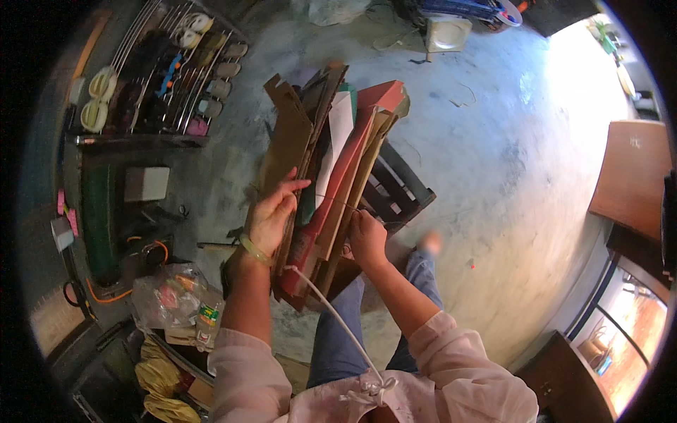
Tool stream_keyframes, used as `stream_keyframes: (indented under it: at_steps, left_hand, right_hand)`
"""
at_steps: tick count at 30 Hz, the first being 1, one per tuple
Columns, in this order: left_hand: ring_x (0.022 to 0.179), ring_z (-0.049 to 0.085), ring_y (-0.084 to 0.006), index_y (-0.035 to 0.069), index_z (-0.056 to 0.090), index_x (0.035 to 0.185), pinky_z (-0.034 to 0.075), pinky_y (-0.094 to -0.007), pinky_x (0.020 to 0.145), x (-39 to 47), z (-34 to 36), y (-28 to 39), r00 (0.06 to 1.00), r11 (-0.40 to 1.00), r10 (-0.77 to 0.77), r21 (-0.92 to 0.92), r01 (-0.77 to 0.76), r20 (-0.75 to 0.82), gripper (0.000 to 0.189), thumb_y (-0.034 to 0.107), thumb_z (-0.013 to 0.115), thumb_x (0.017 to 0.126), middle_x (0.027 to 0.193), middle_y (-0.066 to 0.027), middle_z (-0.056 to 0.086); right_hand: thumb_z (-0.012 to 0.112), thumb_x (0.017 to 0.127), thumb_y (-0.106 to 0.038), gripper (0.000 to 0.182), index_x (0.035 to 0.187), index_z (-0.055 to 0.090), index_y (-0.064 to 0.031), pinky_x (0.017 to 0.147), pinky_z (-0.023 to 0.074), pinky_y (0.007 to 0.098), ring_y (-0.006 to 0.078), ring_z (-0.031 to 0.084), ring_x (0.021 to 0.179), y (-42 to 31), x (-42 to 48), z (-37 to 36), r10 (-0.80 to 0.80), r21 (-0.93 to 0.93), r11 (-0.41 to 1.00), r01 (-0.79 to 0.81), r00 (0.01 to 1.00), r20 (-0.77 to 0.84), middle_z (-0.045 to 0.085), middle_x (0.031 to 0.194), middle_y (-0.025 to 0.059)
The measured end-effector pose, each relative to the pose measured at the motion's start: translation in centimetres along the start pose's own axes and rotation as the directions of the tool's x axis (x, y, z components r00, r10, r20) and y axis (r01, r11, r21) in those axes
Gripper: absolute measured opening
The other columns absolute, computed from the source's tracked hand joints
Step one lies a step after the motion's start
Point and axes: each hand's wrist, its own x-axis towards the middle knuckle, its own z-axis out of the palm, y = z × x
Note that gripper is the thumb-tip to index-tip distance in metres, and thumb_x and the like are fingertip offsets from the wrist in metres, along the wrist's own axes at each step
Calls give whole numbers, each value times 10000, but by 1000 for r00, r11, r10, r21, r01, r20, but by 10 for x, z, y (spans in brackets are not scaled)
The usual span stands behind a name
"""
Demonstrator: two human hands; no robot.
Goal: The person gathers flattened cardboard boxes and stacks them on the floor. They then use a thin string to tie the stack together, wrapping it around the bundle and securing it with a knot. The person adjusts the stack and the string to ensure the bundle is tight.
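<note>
A bundle of flattened cardboard (pixel 288 132) stands in front of me, with red card (pixel 338 195), a white sheet (pixel 341 119) and green card between its brown layers. My left hand (pixel 275 214) rests against the left side of the bundle, its index finger and thumb reaching over the edge. At the right side, my right hand (pixel 367 238) is closed on a thin string (pixel 338 201), which runs across the bundle towards my left hand. Beneath and behind the bundle is a dark slatted stool or crate (pixel 402 182). A pale cord of my shirt hangs over the bundle's lower end.
A metal rack (pixel 143 138) with shoes stands at upper left. Below it are a clear plastic bag (pixel 158 296), a plastic bottle (pixel 207 322) and a yellow bag (pixel 158 375). A white stool (pixel 448 36) is at the top; wooden furniture (pixel 632 169) lines the right.
</note>
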Motion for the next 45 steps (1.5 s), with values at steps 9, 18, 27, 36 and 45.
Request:
stream_keyframes:
  at_steps: [9,18,27,36,45]
  left_hand:
    - [1168,421,-139,26,577,1120,250,-294,1027,-3,-97,-82,997,998,-59,-26,58,-45,269,173,432,946,1002,-24,556]
    - [808,459,-150,71,554,904,367,-346,869,-50,-153,-177,936,943,-320,50,330,-143,307,366,473,925,802,-10,456]
    - [941,479,-164,51,528,951,374,-297,864,-113,-171,-235,921,964,-253,7,266,-297,203,219,587,855,1032,-35,511]
    - [1293,220,-446,191,244,1413,198,-596,1027,-95,-114,-206,938,586,-105,741,328,-332,1081,582,766,550,1421,-190,217]
    - [1307,215,-437,212,200,1418,221,-584,1039,-100,-78,-204,849,493,-74,721,487,-523,1008,351,800,619,1445,-213,155]
  right_hand:
    - [562,762,-45,115,875,556,-28,598,476,440,401,583,715,-10,2,101,-249,-217,938,270,961,121,583,782,186]
    - [523,809,-116,127,907,601,-94,640,502,403,334,614,745,25,-4,196,-172,-478,655,585,732,659,627,795,111]
    - [593,802,-139,180,971,631,-88,621,522,356,267,639,759,14,-3,229,-109,-547,431,718,643,758,631,845,96]
    - [616,847,-208,270,1098,612,-106,658,534,372,249,626,861,-28,42,225,3,-467,299,832,489,872,628,955,122]
    - [574,768,-127,232,987,641,-164,657,519,369,244,635,821,-28,67,233,-110,-478,253,841,516,849,620,871,63]
